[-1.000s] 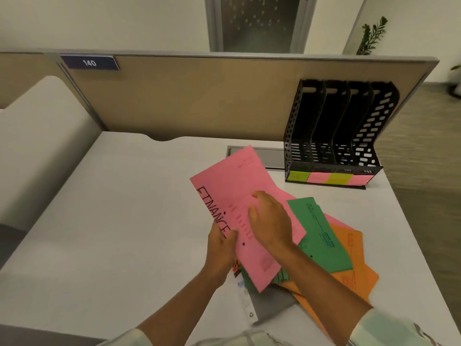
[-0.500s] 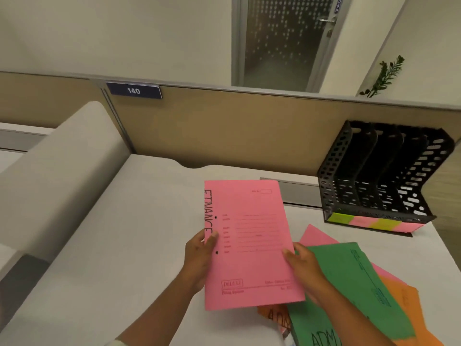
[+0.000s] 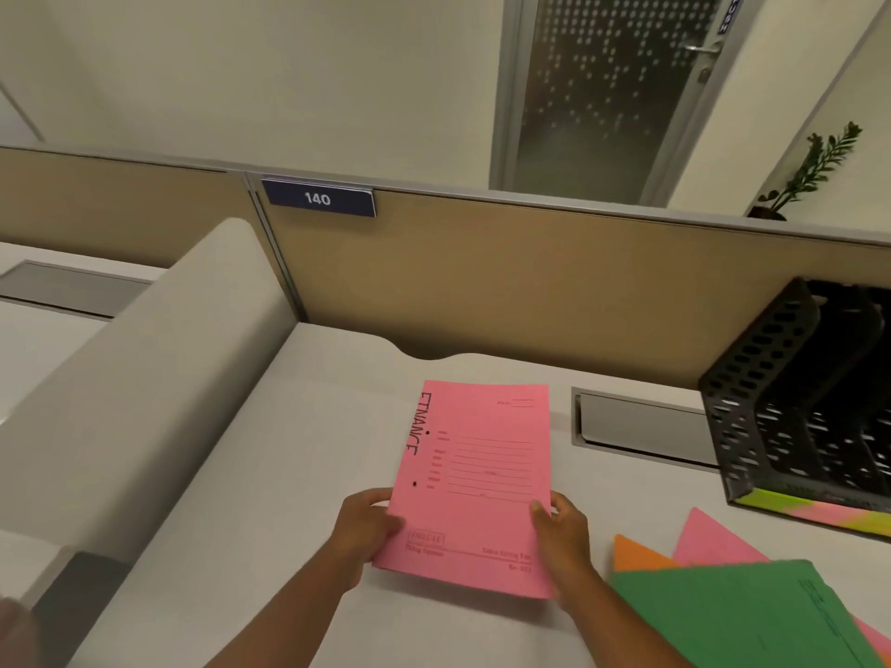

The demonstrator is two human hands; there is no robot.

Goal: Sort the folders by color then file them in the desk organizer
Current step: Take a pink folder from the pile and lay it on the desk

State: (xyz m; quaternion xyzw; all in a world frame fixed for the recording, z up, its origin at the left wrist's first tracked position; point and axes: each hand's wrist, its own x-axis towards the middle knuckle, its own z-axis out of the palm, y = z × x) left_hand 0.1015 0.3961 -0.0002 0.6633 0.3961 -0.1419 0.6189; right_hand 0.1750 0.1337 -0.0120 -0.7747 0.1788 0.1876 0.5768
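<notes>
A pink folder (image 3: 475,484) marked FINANCE lies nearly flat over the white desk (image 3: 299,450), left of the pile. My left hand (image 3: 364,530) grips its lower left edge and my right hand (image 3: 561,537) grips its lower right edge. To the right lies the pile: a green folder (image 3: 742,614) on top, an orange folder (image 3: 639,554) and another pink folder (image 3: 713,542) showing beneath. The black perforated desk organizer (image 3: 771,402) stands at the far right with green and pink labels along its base.
A tan partition (image 3: 482,286) with a "140" plate (image 3: 318,199) closes the desk's far side. A grey cable flap (image 3: 641,426) sits in the desk left of the organizer. A grey curved divider (image 3: 144,378) borders the left.
Both hands carried the pink FINANCE folder off the pile, leftward, and lowered it toward the desk. My grip slid to its lower corners. The view swung left and up.
</notes>
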